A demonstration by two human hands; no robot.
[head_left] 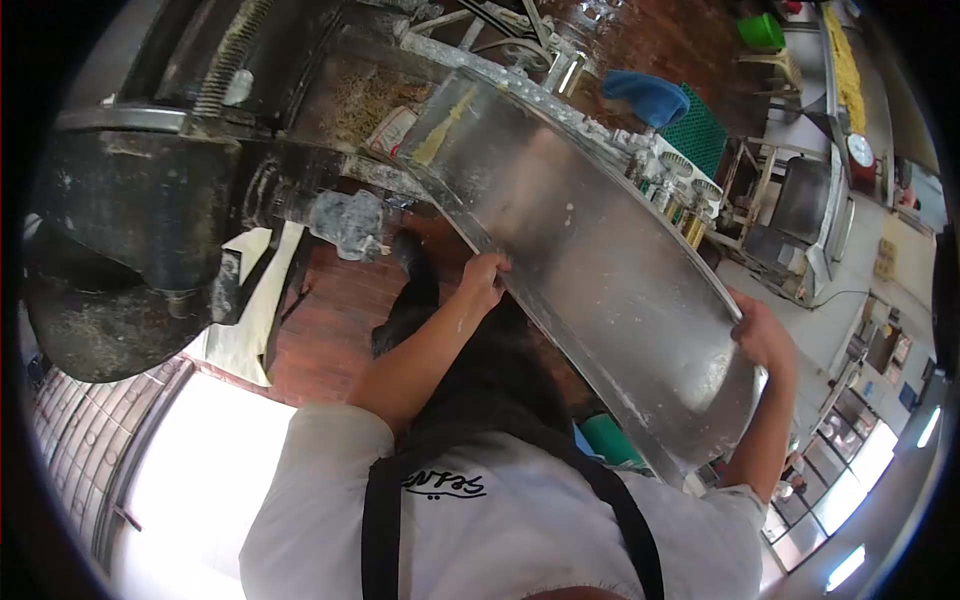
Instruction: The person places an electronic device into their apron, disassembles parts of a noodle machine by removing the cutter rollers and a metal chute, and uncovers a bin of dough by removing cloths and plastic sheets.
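A long, shallow metal tray (pixel 590 230) with raised edges slants across the middle of the view. My left hand (pixel 485 280) is closed round its near long edge. At its right end, my right hand (pixel 765 335) is wrapped over the opposite edge. Some fingers of both hands are hidden by the metal. A yellow smear of dough (pixel 440 130) sticks to the tray's far end, and pale specks dot its surface. That far end lies at or over a floury machine frame (pixel 480 60); whether it rests there I cannot tell.
A large dark machine (pixel 130 210) stands on the left, with pale cloth (pixel 240 310) hanging by it. Beyond the tray are a blue cloth (pixel 645 97), a green crate (pixel 697 130) and a dial scale (pixel 859 150). Reddish floor (pixel 330 320) shows below.
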